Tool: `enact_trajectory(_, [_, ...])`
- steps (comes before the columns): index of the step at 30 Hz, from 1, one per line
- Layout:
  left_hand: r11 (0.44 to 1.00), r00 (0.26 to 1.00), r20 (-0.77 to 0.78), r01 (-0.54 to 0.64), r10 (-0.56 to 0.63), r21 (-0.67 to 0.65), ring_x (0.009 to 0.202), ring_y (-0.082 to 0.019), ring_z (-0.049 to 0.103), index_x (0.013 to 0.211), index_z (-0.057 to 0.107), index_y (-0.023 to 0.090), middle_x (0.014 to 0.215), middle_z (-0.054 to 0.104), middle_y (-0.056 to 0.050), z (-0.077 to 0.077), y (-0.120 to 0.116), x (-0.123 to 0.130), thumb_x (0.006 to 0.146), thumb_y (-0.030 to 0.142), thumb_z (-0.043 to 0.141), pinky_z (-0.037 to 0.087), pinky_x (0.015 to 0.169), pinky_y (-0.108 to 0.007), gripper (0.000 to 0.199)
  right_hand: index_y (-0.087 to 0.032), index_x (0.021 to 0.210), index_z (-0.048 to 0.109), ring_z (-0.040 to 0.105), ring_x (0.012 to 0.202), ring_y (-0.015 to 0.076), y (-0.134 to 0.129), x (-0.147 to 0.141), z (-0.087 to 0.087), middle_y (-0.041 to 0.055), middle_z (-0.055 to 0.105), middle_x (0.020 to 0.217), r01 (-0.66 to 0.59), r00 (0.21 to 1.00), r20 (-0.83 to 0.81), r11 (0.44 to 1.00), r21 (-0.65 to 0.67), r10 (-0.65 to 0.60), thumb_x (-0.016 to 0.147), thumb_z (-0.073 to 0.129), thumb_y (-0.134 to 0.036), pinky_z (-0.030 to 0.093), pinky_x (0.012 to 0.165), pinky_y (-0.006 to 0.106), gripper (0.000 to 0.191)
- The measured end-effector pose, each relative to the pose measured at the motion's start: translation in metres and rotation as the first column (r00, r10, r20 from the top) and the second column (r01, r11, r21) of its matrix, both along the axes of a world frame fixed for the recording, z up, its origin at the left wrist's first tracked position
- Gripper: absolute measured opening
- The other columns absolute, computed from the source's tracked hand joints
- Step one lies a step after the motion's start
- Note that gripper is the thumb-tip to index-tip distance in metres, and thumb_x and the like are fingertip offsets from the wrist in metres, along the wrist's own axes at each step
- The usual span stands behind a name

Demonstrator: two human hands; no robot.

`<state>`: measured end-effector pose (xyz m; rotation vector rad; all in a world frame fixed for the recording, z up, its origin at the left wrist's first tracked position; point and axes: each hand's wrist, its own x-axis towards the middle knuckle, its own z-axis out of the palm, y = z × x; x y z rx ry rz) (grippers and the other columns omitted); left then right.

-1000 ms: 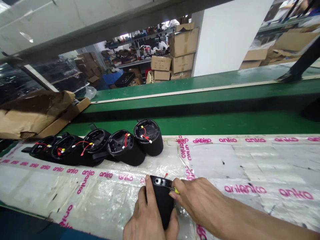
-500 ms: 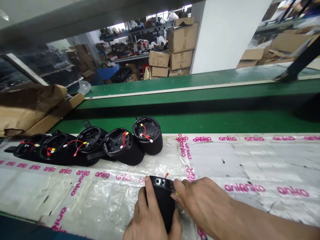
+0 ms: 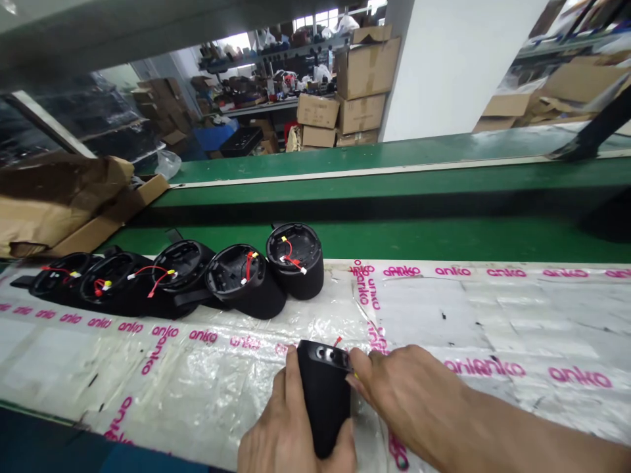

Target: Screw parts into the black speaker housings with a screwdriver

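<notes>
My left hand (image 3: 290, 420) is wrapped around a black fabric-covered speaker housing (image 3: 323, 401), holding it tilted over the plastic-covered bench. A glossy strip with ports (image 3: 329, 355) runs along the housing's upper side, facing me. My right hand (image 3: 399, 387) is closed in a pinch at the right end of that strip. A speck of yellow shows by its thumb, but what the fingers hold is hidden. Behind the strip a red wire end (image 3: 338, 341) sticks up. Beyond my hands stand several similar open housings, including the nearest one (image 3: 256, 289), with red wires and small connectors inside.
Clear plastic sheeting with pink lettering (image 3: 197, 381) covers the work surface. A green ledge (image 3: 394, 190) runs along the back. At the left lies an open cardboard box (image 3: 113, 217) with brown paper. Stacked cartons (image 3: 367, 79) and a white pillar (image 3: 453, 66) stand farther off.
The held housing has shifted slightly right and turned, so more of its black side shows. Both hands keep their places on it. The camera view has moved a little.
</notes>
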<state>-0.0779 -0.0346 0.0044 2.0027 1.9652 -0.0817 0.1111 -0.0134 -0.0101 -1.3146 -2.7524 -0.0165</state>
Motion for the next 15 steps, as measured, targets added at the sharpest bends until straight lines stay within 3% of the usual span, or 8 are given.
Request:
enact_trajectory(4, [1.000, 1.000, -0.013, 0.011, -0.010, 0.027, 0.095, -0.032, 0.071, 0.153, 0.020, 0.005, 0.141, 0.053, -0.019, -0.001, 0.002, 0.002, 0.080, 0.035, 0.050, 0.058, 0.077, -0.042, 0.084, -0.019, 0.093, 0.045, 0.051, 0.044, 0.0168, 0.006, 0.005, 0.005, -0.0015, 0.057, 0.064, -0.098, 0.995, -0.017, 0.990, -0.104, 0.096, 0.101, 0.043, -0.016, 0.014, 0.044, 0.035, 0.009])
enact_trajectory(9, [0.999, 0.968, 0.249, -0.046, 0.040, 0.018, 0.116, -0.030, 0.063, 0.153, 0.020, 0.010, 0.142, 0.054, -0.014, -0.001, 0.005, -0.014, 0.083, 0.040, 0.048, 0.051, 0.094, -0.040, 0.081, -0.020, 0.091, 0.045, 0.057, 0.047, 0.0200, 0.012, -0.007, -0.005, -0.0015, 0.059, 0.063, 0.044, 0.994, -0.093, 0.980, -0.196, -0.063, 0.105, 0.042, -0.026, 0.018, 0.044, 0.033, 0.015])
enact_trajectory(12, [0.995, 0.929, 0.358, -0.094, 0.093, -0.013, 0.128, -0.028, 0.055, 0.153, 0.021, 0.012, 0.147, 0.050, -0.012, 0.002, 0.005, -0.019, 0.082, 0.042, 0.047, 0.045, 0.103, -0.040, 0.081, -0.019, 0.093, 0.048, 0.061, 0.054, 0.0205, 0.013, -0.009, -0.012, -0.0007, 0.061, 0.067, 0.020, 0.969, -0.234, 0.973, -0.229, -0.075, 0.105, 0.042, -0.028, 0.025, 0.047, 0.031, 0.016])
enact_trajectory(15, [0.993, 0.925, 0.361, -0.115, 0.120, -0.036, 0.123, -0.030, 0.059, 0.154, 0.016, 0.013, 0.149, 0.047, -0.013, 0.002, 0.004, -0.019, 0.081, 0.042, 0.047, 0.048, 0.100, -0.042, 0.085, -0.019, 0.098, 0.050, 0.062, 0.059, 0.0213, 0.013, -0.004, -0.015, 0.0009, 0.062, 0.072, -0.003, 0.937, -0.338, 0.965, -0.264, -0.090, 0.107, 0.037, -0.033, 0.033, 0.053, 0.031, 0.021])
